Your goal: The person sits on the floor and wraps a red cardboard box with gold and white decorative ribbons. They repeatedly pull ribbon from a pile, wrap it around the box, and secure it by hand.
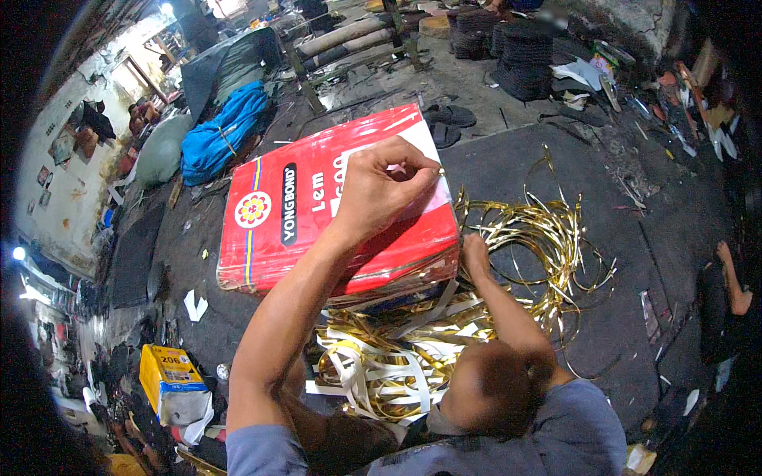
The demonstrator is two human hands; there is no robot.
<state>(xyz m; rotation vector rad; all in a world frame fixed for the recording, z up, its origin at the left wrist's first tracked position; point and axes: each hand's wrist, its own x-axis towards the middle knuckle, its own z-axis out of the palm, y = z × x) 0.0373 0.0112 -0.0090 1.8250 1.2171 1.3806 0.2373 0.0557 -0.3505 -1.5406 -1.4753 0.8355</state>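
A large red carton (274, 202) wrapped in clear film and tape stands in front of me. My left hand (381, 186) is over its top, thumb and forefinger pinched together at the right edge. A tiny gold bit shows at those fingertips, looking like the end of a gold strip. Low against the carton's right side is my right hand (475, 255); its fingers are mostly hidden, so its grip cannot be made out. Shiny gold strips (548, 246) lie in loose loops beside that hand. More gold and white strips (389, 373) are heaped between the carton and my body.
A yellow, blue and white box (171, 377) stands at the lower left. Beyond the carton are a blue cloth bundle (226, 131), dark sandals (451, 119) and stacked black pieces (524, 63). Scraps litter the dark floor mat (611, 190). Another person's limb (734, 278) shows far right.
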